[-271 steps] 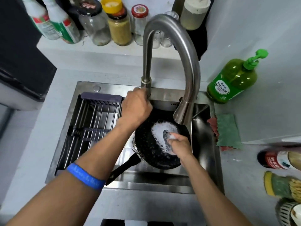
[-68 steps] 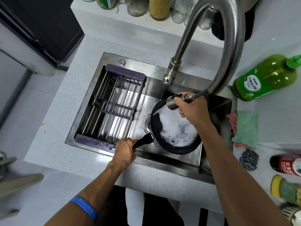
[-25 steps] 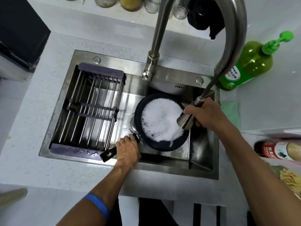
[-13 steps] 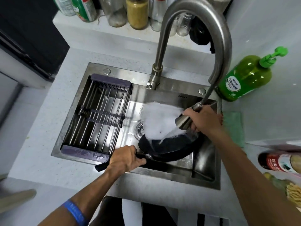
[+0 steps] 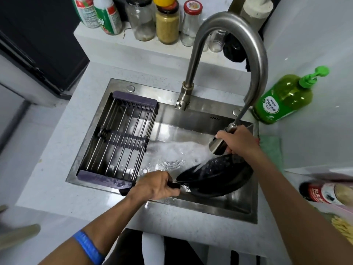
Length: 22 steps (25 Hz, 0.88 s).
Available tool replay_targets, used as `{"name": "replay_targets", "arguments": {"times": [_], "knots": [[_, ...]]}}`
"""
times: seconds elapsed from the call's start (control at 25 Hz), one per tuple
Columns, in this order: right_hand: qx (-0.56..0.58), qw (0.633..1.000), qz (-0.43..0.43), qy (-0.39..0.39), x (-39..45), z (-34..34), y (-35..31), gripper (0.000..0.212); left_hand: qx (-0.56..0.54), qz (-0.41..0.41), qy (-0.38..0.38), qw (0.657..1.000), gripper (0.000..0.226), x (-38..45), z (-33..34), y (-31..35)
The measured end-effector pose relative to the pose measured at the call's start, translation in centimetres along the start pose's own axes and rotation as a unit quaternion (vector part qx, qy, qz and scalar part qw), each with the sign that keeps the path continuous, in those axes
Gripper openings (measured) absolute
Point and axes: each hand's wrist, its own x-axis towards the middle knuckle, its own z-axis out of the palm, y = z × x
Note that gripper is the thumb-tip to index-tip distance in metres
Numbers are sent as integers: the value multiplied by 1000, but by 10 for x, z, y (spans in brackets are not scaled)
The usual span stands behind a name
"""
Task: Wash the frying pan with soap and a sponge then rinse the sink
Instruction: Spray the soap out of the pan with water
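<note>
A pale speckled tabletop [image 5: 63,150] carries a brushed steel sink [image 5: 191,119], with a raised white ledge [image 5: 118,43] behind it lined with glass jars [image 5: 142,18] and bottles. Over the sink's left half sits a rack [image 5: 118,142] of thin steel rods with dark plastic ends. The left hand [image 5: 156,186] has its grip curled round the black handle of the pan [image 5: 215,178], which is tilted on edge in the sink's right half, its dark inside wet and speckled. The right hand [image 5: 238,140] has its grip wrapped round the metal spray head [image 5: 217,144], pulled out on a hose from the arched tap [image 5: 229,35]; water streams onto the pan, and foam, it seems, lies around the drain [image 5: 172,159]. A green soap bottle [image 5: 284,98] stands on the right, a green cloth [image 5: 271,148] near it.
</note>
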Motion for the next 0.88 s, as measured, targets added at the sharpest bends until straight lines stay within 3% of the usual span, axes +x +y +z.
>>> {"name": "replay_targets", "arguments": {"times": [0.12, 0.2, 0.4, 0.6, 0.72, 0.8, 0.88], "knots": [[-10, 1000, 4, -3, -4, -3, 3, 40, 152, 38, 113, 981, 40, -13, 13, 0], [18, 1000, 2, -16, -4, 3, 3, 40, 181, 36, 156, 970, 37, -15, 18, -3], [119, 990, -33, -61, -1, 24, -5, 26, 204, 23, 195, 959, 43, -11, 13, -16], [186, 979, -87, -11, 3, 28, -7, 5, 186, -1, 206, 961, 45, -15, 13, -18], [146, 979, -132, 46, 13, 22, -9, 17, 185, -13, 219, 958, 41, -19, 11, -19], [52, 984, -149, 77, 19, 10, -3, 11, 195, -16, 228, 954, 39, -21, 9, -21], [-34, 985, -137, 98, 23, -2, 9, 20, 198, -20, 235, 951, 38, -20, 7, -22]]}}
